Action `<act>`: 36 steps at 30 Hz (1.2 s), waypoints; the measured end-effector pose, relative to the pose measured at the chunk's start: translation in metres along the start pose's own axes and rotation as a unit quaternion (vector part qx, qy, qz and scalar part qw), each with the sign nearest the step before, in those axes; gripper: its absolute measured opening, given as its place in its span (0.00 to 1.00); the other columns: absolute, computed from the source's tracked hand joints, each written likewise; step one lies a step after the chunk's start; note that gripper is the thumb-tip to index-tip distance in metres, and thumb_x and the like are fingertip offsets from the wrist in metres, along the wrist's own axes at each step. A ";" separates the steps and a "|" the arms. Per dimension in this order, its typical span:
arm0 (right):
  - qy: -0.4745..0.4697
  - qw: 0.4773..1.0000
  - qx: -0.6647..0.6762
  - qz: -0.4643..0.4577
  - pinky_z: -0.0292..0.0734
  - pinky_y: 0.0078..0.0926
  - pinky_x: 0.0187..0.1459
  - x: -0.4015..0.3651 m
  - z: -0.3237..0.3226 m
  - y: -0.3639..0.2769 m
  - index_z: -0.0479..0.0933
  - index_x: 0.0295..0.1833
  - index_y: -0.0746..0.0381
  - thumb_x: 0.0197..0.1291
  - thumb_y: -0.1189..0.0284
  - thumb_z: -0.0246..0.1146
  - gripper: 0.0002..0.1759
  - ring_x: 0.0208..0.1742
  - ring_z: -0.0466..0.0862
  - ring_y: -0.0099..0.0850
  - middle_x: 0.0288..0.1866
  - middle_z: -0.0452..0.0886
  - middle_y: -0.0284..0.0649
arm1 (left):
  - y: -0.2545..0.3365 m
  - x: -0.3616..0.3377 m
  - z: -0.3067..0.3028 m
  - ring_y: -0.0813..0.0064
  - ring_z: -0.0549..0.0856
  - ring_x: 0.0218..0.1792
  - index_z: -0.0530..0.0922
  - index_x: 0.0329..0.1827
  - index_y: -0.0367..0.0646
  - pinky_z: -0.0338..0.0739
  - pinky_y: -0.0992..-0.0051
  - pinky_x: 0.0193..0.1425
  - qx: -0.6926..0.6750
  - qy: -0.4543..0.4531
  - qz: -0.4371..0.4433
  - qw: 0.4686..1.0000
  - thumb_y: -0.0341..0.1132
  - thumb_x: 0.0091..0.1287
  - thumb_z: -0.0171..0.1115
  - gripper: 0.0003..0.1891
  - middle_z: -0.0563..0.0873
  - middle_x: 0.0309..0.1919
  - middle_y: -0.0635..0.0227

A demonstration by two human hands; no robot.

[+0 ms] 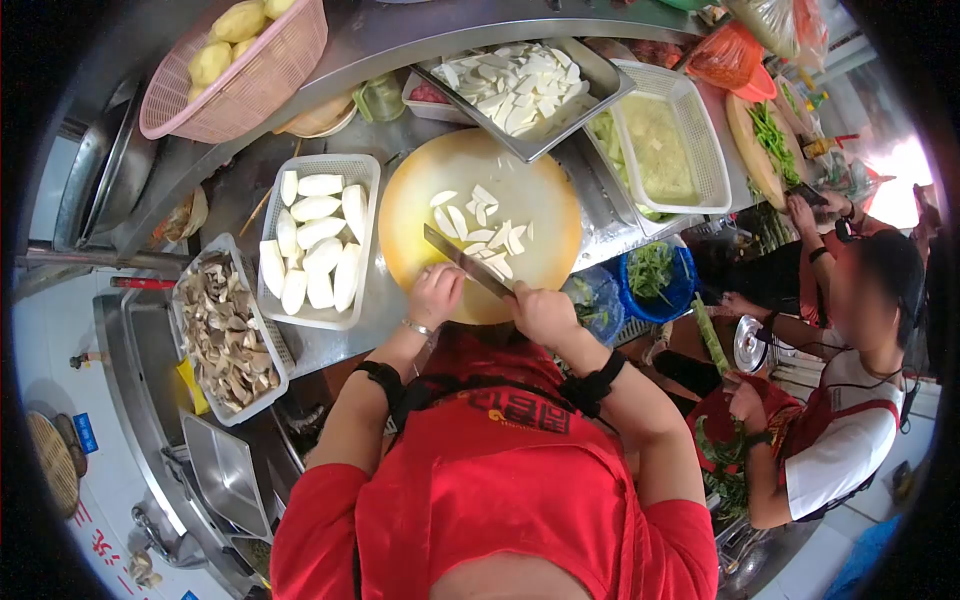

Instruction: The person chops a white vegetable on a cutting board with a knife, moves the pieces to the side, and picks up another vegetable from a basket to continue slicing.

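My right hand [545, 315] is wrapped round the handle of a kitchen knife [462, 258], whose blade slants up and left over a round cutting board [410, 190]. My left hand [437, 295] rests on the near part of the board with its fingers curled beside the blade; whatever lies under them is hidden. Beyond the knife, several white slices [482, 205] are scattered on the board, resembling sliced king oyster mushroom. To the left, a white basket [374, 190] holds several whole white pieces [318, 207] of the same look.
Behind the board, a steel tray [600, 85] holds many white slices. Brown mushrooms fill another basket [285, 375] at left. A pink basket [170, 105] of potatoes stands on the upper shelf. At right are a white tub [712, 150], a blue basin [688, 285] and co-workers [840, 440] handling greens.
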State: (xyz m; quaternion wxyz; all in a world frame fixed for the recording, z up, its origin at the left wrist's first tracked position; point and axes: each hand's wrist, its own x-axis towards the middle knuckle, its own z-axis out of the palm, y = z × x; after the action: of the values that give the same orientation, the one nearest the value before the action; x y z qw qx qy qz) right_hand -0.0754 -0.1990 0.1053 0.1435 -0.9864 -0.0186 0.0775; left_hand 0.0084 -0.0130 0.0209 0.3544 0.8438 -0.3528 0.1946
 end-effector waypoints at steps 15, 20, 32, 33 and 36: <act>0.000 1.000 0.021 0.017 0.77 0.41 0.26 0.011 0.011 0.007 0.74 0.37 0.60 0.62 0.58 0.50 0.16 0.24 0.83 0.43 0.23 0.82 0.46 | -0.001 0.005 -0.001 0.63 0.79 0.35 0.75 0.31 0.43 0.74 0.69 0.41 0.009 -0.030 -0.020 0.999 0.27 0.55 0.61 0.04 0.80 0.32 0.65; 0.099 0.995 0.027 0.013 0.77 0.39 0.35 0.001 -0.030 0.010 0.71 0.39 0.61 0.49 0.63 0.61 0.15 0.32 0.82 0.45 0.31 0.79 0.46 | 0.011 0.046 -0.014 0.60 0.79 0.37 0.76 0.33 0.42 0.73 0.66 0.43 -0.089 0.128 -0.141 0.978 0.28 0.55 0.62 0.05 0.80 0.34 0.64; 0.127 0.991 -0.046 0.001 0.76 0.37 0.33 -0.025 -0.040 0.028 0.71 0.34 0.58 0.40 0.70 0.62 0.12 0.28 0.81 0.40 0.26 0.78 0.43 | 0.012 0.085 0.027 0.62 0.73 0.49 0.79 0.30 0.47 0.66 0.64 0.57 -0.005 -0.139 0.055 0.989 0.32 0.52 0.61 0.03 0.77 0.43 0.69; 0.133 0.990 -0.054 -0.008 0.75 0.37 0.33 -0.033 -0.043 0.032 0.71 0.34 0.58 0.40 0.69 0.62 0.13 0.28 0.81 0.40 0.25 0.78 0.42 | 0.005 0.085 0.030 0.62 0.73 0.49 0.79 0.30 0.47 0.66 0.64 0.57 -0.005 -0.140 0.055 0.989 0.32 0.52 0.61 0.03 0.77 0.43 0.69; 0.147 0.988 -0.053 -0.020 0.75 0.37 0.33 -0.051 -0.052 0.044 0.73 0.35 0.57 0.39 0.69 0.63 0.13 0.26 0.81 0.40 0.24 0.77 0.42 | -0.016 0.080 0.036 0.57 0.71 0.55 0.79 0.39 0.46 0.65 0.60 0.60 0.097 -0.143 -0.059 0.983 0.35 0.54 0.62 0.10 0.76 0.51 0.64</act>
State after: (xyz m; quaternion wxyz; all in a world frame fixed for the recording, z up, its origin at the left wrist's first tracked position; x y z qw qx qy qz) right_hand -0.1172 -0.2590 0.1492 0.0935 -0.9928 -0.0207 -0.0722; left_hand 0.0773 -0.0679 0.0359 0.2277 0.9127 -0.3287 0.0839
